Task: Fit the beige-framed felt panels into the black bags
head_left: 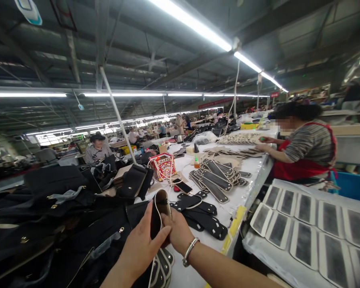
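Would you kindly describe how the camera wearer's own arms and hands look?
The left hand and right hand are ungloved, and no sleeves show on the forearms. A shiny, silver-coloured metallic bangle with a rounded end circles the right wrist; none shows on the left.

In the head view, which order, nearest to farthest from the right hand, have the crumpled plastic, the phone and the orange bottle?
1. Phone: just beyond the right hand, on the white table.
2. Orange bottle: farther up the table.
3. Crumpled plastic: farthest, beyond the bottle.
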